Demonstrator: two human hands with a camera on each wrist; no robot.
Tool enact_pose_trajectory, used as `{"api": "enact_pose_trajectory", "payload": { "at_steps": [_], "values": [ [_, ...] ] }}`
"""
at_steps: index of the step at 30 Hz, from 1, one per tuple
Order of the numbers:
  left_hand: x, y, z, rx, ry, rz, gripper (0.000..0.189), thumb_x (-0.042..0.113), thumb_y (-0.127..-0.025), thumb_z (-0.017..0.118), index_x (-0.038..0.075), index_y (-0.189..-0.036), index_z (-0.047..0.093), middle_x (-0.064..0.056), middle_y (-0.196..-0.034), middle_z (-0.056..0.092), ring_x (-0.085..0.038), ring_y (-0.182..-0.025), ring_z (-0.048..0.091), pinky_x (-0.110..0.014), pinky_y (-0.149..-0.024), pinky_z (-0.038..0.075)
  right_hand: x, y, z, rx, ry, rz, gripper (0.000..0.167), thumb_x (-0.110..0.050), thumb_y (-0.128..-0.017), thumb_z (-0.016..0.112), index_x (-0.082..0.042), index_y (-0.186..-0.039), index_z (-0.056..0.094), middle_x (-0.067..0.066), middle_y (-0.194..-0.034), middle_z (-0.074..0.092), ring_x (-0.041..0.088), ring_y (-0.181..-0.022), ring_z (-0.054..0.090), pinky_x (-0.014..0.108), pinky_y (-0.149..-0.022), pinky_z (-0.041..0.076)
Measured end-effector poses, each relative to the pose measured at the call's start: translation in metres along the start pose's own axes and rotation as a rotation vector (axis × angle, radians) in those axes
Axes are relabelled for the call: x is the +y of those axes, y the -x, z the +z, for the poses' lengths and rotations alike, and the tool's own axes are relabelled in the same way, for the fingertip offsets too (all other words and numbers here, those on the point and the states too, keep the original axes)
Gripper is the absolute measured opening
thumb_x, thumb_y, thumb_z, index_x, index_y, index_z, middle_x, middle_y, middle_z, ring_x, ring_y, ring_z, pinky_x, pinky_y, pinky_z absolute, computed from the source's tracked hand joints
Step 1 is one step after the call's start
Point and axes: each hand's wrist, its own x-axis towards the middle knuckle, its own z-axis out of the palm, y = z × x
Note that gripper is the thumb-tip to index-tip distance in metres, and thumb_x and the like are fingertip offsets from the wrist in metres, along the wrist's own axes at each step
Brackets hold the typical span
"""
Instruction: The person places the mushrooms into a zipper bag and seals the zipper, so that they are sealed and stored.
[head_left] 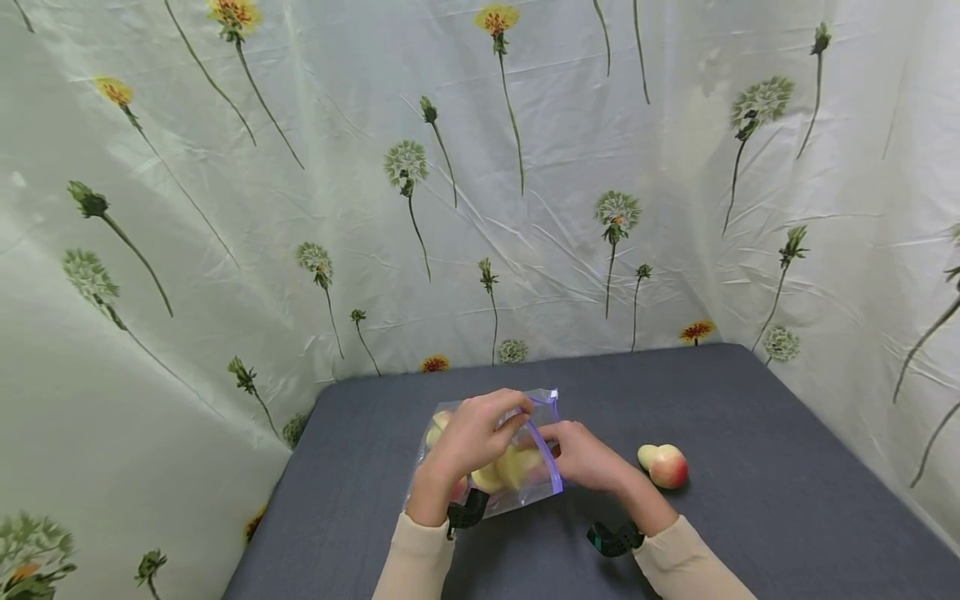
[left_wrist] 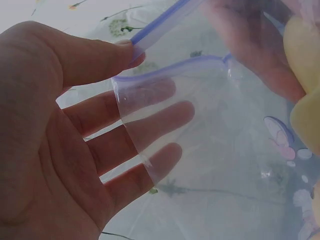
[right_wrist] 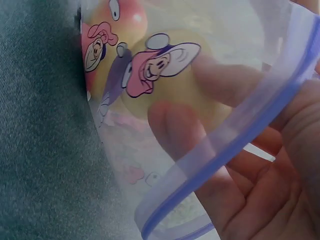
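A clear zip bag (head_left: 525, 498) with a purple zip edge stands tilted on the table, its mouth toward the right. My left hand (head_left: 480, 429) pinches the rim between thumb and index finger, the other fingers (left_wrist: 167, 112) spread behind the clear film. Through the mouth reaches my right hand (head_left: 585, 454); its thumb and fingers grip a yellow pear (right_wrist: 165, 92) inside the bag. More yellow and red pears, such as one blushed pear (right_wrist: 132, 20), lie deeper in. Pink cartoon prints on the film partly cover them.
A yellow-red pear (head_left: 667, 467) lies on the dark grey table (head_left: 735, 417), to the right of my right hand. Behind and beside the table hangs a white curtain (head_left: 555, 250) with a dandelion print.
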Motion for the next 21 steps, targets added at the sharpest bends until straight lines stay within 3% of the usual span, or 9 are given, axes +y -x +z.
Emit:
{"api": "enact_pose_trajectory", "payload": {
  "at_steps": [6, 13, 21],
  "values": [
    [-0.0002, 0.0007, -0.0007, 0.011, -0.020, -0.001, 0.011, 0.010, -0.096, 0.070, 0.018, -0.104, 0.068, 0.006, -0.103, 0.070, -0.003, -0.077, 0.058, -0.021, -0.065, 0.047, -0.0015, 0.0001, 0.0008, -0.071, -0.119, 0.003, 0.031, -0.028, -0.090, 0.079, -0.015, -0.118, 0.074, -0.007, -0.106, 0.074, 0.014, -0.094, 0.070, 0.033, -0.077, 0.056],
    [-0.0001, 0.0021, -0.0020, 0.009, -0.019, -0.014, 0.011, 0.010, -0.097, 0.069, 0.018, -0.104, 0.068, 0.007, -0.103, 0.070, -0.002, -0.076, 0.057, -0.020, -0.064, 0.046, -0.0021, -0.0008, 0.0012, -0.158, -0.279, 0.006, 0.031, -0.015, -0.095, 0.073, -0.004, -0.123, 0.070, 0.003, -0.115, 0.073, 0.022, -0.101, 0.070, 0.035, -0.080, 0.056],
    [-0.0002, 0.0033, -0.0042, -0.002, -0.022, -0.030, 0.010, 0.012, -0.098, 0.068, 0.019, -0.104, 0.069, 0.009, -0.104, 0.069, -0.001, -0.076, 0.057, -0.020, -0.064, 0.046, -0.0003, -0.0018, 0.0030, -0.203, -0.356, -0.030, 0.025, -0.007, -0.097, 0.068, -0.004, -0.122, 0.071, 0.009, -0.117, 0.072, 0.027, -0.104, 0.070, 0.036, -0.083, 0.056]
  ]
}}
